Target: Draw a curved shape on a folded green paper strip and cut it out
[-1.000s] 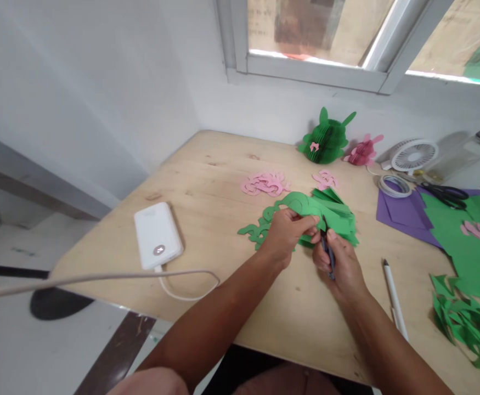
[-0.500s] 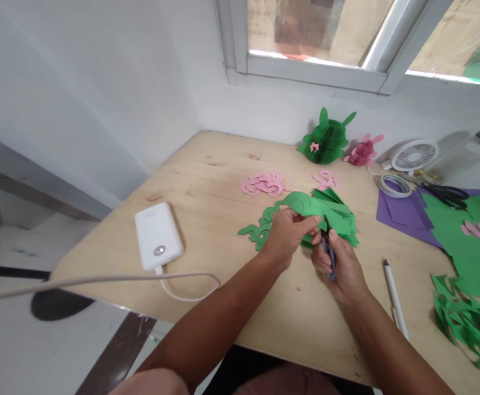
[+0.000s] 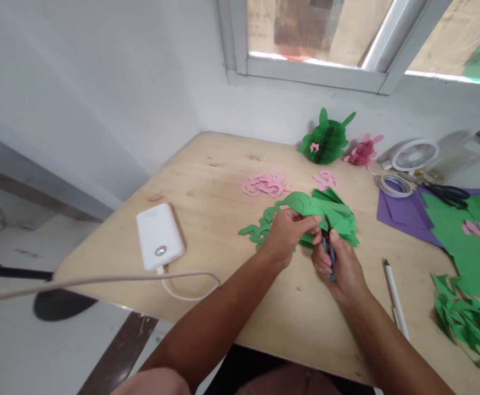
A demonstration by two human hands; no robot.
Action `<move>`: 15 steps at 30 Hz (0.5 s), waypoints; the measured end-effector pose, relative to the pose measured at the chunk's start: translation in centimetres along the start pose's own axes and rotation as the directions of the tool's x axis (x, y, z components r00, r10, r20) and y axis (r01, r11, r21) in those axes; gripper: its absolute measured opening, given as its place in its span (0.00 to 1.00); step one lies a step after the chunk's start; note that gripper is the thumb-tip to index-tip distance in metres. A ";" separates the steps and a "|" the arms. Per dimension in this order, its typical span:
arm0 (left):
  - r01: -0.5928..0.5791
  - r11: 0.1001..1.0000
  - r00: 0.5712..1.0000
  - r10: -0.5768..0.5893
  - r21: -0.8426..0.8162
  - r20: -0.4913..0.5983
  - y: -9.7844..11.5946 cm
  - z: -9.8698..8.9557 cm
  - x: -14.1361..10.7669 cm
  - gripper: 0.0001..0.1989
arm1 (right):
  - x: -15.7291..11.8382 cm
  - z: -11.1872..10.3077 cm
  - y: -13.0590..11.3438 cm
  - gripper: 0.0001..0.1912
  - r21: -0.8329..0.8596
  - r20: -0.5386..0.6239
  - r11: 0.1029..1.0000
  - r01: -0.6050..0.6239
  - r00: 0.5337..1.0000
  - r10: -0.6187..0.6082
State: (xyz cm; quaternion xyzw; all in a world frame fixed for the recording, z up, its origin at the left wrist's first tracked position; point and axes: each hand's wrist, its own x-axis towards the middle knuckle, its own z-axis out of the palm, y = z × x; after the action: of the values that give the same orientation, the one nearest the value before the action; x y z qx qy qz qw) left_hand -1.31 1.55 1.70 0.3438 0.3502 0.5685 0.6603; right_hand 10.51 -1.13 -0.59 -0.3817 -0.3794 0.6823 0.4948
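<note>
Pinched in my left hand (image 3: 291, 233) is a piece of green paper (image 3: 303, 203) with curved outlines. My right hand (image 3: 340, 258) is closed around the dark grey handles of a small pair of scissors (image 3: 331, 258), whose blades meet the paper close to my left fingertips. Beneath and behind lies a stack of folded green paper (image 3: 342, 216). Curly green cut-outs (image 3: 252, 233) spread to the left of my left hand. Farther back are a pile of pink cut-outs (image 3: 266, 184) and a smaller pink group (image 3: 326, 179).
A white power bank (image 3: 159, 236) with a cable sits at left. Green and pink paper figures (image 3: 328, 141) stand by the wall, near a small fan (image 3: 414, 155), tape roll (image 3: 395, 186) and black scissors (image 3: 445, 195). Green scraps (image 3: 470, 321) and a white pen (image 3: 396, 299) lie at right.
Almost nothing differs. Both hands, the scissors and the green paper hold nearly the same place; the view has shifted very slightly.
</note>
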 end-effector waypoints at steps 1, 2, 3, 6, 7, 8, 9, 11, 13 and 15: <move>0.013 1.000 1.000 -0.013 -0.003 0.003 0.0 0.0 0.0 0.14 | 0.0 0.0 0.0 0.21 -0.020 -0.014 1.000 0.012 1.000 -0.012; 0.026 1.000 1.000 -0.026 -0.003 0.007 0.1 -0.1 0.0 0.14 | 0.0 0.1 0.0 0.21 -0.036 -0.024 0.999 0.018 1.000 -0.019; 0.037 0.999 0.999 -0.037 -0.003 0.010 0.1 -0.1 0.0 0.14 | 0.0 0.1 0.0 0.21 -0.047 -0.030 0.999 0.022 0.999 -0.023; 0.065 0.998 0.997 -0.065 -0.009 0.032 0.2 -0.3 0.0 0.13 | 0.0 0.1 0.0 0.21 -0.070 -0.039 0.997 0.027 0.999 -0.030; 0.071 0.997 0.997 -0.070 -0.013 0.045 0.3 -0.3 0.0 0.13 | 0.0 0.1 0.0 0.21 -0.077 -0.044 0.997 0.031 0.998 -0.034; 0.076 0.997 0.995 -0.076 -0.014 0.058 0.3 -0.4 0.0 0.13 | 0.0 0.1 0.0 0.21 -0.082 -0.048 0.996 0.036 0.998 -0.040; 0.082 0.997 0.995 -0.081 -0.013 0.066 0.3 -0.4 0.0 0.13 | 0.0 0.1 0.0 0.21 -0.087 -0.053 0.995 0.040 0.998 -0.045; 0.087 0.996 0.994 -0.086 -0.004 0.062 0.3 -0.5 0.0 0.13 | 0.0 0.1 0.1 0.22 -0.094 -0.062 0.994 0.046 0.997 -0.052; 0.085 0.996 0.995 -0.085 0.004 0.051 0.3 -0.5 0.0 0.13 | 0.0 0.1 0.1 0.22 -0.103 -0.068 0.993 0.051 0.996 -0.058; 0.079 0.997 0.995 -0.079 0.005 0.053 0.2 -0.6 0.0 0.13 | 0.0 0.1 0.0 0.22 -0.113 -0.074 0.992 0.058 0.995 -0.067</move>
State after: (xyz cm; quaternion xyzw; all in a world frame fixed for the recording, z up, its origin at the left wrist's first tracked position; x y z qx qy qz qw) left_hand -1.92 1.59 1.56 0.3457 0.3469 0.5319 0.6908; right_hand 10.44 -1.16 -0.60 -0.4226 -0.4090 0.6292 0.5082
